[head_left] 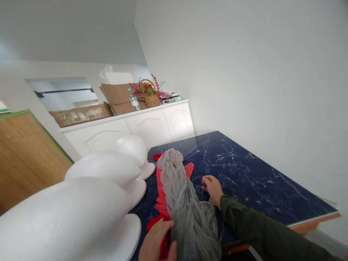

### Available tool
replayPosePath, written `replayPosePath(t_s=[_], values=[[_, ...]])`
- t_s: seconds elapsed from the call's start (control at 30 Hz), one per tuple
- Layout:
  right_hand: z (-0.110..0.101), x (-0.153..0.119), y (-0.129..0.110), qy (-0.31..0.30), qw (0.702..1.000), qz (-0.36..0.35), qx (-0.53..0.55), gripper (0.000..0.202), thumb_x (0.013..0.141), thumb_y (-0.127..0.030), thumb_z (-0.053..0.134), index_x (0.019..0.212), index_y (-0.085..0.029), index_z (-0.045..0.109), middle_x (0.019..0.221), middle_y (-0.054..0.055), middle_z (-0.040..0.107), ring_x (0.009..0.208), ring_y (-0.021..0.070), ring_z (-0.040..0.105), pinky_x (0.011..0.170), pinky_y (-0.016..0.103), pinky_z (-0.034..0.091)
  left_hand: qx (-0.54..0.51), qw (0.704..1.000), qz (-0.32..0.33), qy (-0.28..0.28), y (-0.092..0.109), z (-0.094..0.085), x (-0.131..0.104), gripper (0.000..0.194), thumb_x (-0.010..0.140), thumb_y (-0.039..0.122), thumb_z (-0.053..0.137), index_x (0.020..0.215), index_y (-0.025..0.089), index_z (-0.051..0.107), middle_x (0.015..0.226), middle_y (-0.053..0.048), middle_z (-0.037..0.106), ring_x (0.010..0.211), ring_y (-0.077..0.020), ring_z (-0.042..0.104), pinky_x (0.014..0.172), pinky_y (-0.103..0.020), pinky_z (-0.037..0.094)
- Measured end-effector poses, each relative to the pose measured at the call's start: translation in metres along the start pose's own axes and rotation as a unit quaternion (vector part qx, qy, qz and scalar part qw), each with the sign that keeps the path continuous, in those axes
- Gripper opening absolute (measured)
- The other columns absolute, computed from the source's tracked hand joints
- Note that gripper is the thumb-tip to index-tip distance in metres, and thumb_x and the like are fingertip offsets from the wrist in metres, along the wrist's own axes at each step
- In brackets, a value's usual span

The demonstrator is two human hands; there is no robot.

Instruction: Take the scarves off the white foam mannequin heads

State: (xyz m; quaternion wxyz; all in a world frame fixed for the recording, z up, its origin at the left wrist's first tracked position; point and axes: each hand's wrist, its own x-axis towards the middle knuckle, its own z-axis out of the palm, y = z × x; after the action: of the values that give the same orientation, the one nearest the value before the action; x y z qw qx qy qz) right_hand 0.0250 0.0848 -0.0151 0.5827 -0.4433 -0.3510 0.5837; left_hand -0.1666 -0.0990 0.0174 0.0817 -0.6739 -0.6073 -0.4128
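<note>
A sheer grey scarf [181, 199] lies bunched lengthwise, with folds, on a dark blue marble-patterned table [233, 163]. Beneath it a red cloth [161, 192] shows along its left side and at the upper right. My left hand [156, 241] is at the scarf's near left edge, over the red cloth, thumb and fingers apart. Just right of the scarf, my right hand [213, 189] hovers close to the table with loosely curved, parted fingers and nothing visible in them. The scarf's near end runs out of the picture at the bottom.
White rounded mannequin-like forms [103, 166] stand in a row along the table's left side. Behind are white cabinets [152, 125] bearing cardboard [116, 98], a water bottle [134, 100] and a flower basket [152, 100]. A white wall [258, 90] borders the right.
</note>
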Motion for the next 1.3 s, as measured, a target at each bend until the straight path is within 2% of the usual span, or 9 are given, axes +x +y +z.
replayPosePath(t_s=[0.03,0.07,0.2,0.33,0.43,0.53,0.67,0.97,1.3], values=[[-0.001,0.002,-0.002,-0.003,1.000,0.017,0.014,0.010,0.068,-0.027,0.051,0.070,-0.018,0.052,0.068,0.000,0.052,0.066,0.0117,0.052,0.059,0.025,0.045,-0.021,0.995,0.090,-0.043,0.013,0.011,0.024,0.034,0.068,0.028,0.055,0.102,0.027,0.055,0.095,-0.003,0.063,0.092,-0.0236,0.057,0.081,-0.039,0.047],[-0.002,0.003,-0.005,-0.010,0.999,0.036,0.032,0.010,0.069,-0.028,0.049,0.071,-0.018,0.051,0.067,0.000,0.052,0.065,0.0112,0.053,0.060,0.026,0.046,-0.034,0.987,0.137,-0.074,0.026,0.022,0.049,0.032,0.072,0.026,0.051,0.104,0.025,0.053,0.099,-0.004,0.062,0.094,-0.0213,0.056,0.083,-0.037,0.046],[-0.011,0.009,-0.018,-0.099,0.982,0.109,0.123,0.024,0.077,-0.036,0.041,0.073,-0.015,0.053,0.066,0.002,0.056,0.062,0.0106,0.056,0.062,0.025,0.045,-0.107,0.962,0.194,-0.160,0.061,0.081,0.124,0.034,0.079,0.026,0.042,0.111,0.018,0.049,0.114,-0.007,0.054,0.108,-0.0182,0.047,0.094,-0.035,0.037],[-0.014,0.023,-0.021,-0.329,0.898,0.220,0.190,0.051,0.077,-0.059,0.031,0.077,-0.013,0.054,0.067,0.005,0.060,0.060,0.0128,0.057,0.059,0.025,0.042,-0.206,0.952,0.111,-0.198,0.050,0.150,0.136,0.051,0.076,0.025,0.046,0.124,0.013,0.036,0.127,-0.012,0.042,0.118,-0.0210,0.037,0.100,-0.039,0.027],[-0.009,0.041,-0.017,-0.434,0.840,0.306,0.112,0.065,0.075,-0.067,0.023,0.084,-0.011,0.054,0.068,0.007,0.062,0.061,0.0147,0.059,0.060,0.027,0.043,-0.302,0.926,0.014,-0.226,0.024,0.181,0.132,0.048,0.077,0.026,0.045,0.122,0.013,0.038,0.121,-0.012,0.049,0.112,-0.0204,0.044,0.097,-0.037,0.031],[-0.005,0.057,-0.012,-0.488,0.791,0.369,0.021,0.068,0.077,-0.065,0.019,0.085,-0.008,0.055,0.066,0.010,0.062,0.064,0.0164,0.061,0.065,0.030,0.044,-0.358,0.892,-0.057,-0.270,0.006,0.188,0.133,0.031,0.075,0.028,0.046,0.101,0.012,0.053,0.097,-0.009,0.062,0.094,-0.0204,0.055,0.086,-0.035,0.040],[-0.004,0.063,-0.008,-0.500,0.778,0.381,0.011,0.059,0.081,-0.056,0.022,0.091,-0.007,0.054,0.075,0.012,0.064,0.073,0.0182,0.062,0.068,0.030,0.044,-0.367,0.879,-0.100,-0.287,0.007,0.183,0.135,0.019,0.072,0.023,0.050,0.086,0.012,0.056,0.082,-0.005,0.062,0.082,-0.0184,0.057,0.078,-0.032,0.043],[-0.004,0.040,-0.017,-0.415,0.851,0.321,-0.006,0.041,0.085,-0.039,0.024,0.091,-0.010,0.052,0.071,0.009,0.062,0.066,0.0160,0.062,0.060,0.028,0.046,-0.361,0.880,-0.052,-0.304,0.016,0.175,0.132,0.019,0.073,0.019,0.047,0.090,0.014,0.055,0.087,-0.003,0.060,0.085,-0.0169,0.054,0.080,-0.031,0.042],[-0.005,0.040,-0.012,-0.399,0.867,0.300,-0.006,0.036,0.083,-0.037,0.030,0.092,-0.009,0.051,0.070,0.009,0.060,0.063,0.0154,0.061,0.058,0.027,0.047,-0.358,0.880,-0.036,-0.310,0.014,0.177,0.130,0.019,0.074,0.020,0.046,0.091,0.014,0.053,0.089,-0.005,0.059,0.087,-0.0171,0.054,0.082,-0.031,0.042]])
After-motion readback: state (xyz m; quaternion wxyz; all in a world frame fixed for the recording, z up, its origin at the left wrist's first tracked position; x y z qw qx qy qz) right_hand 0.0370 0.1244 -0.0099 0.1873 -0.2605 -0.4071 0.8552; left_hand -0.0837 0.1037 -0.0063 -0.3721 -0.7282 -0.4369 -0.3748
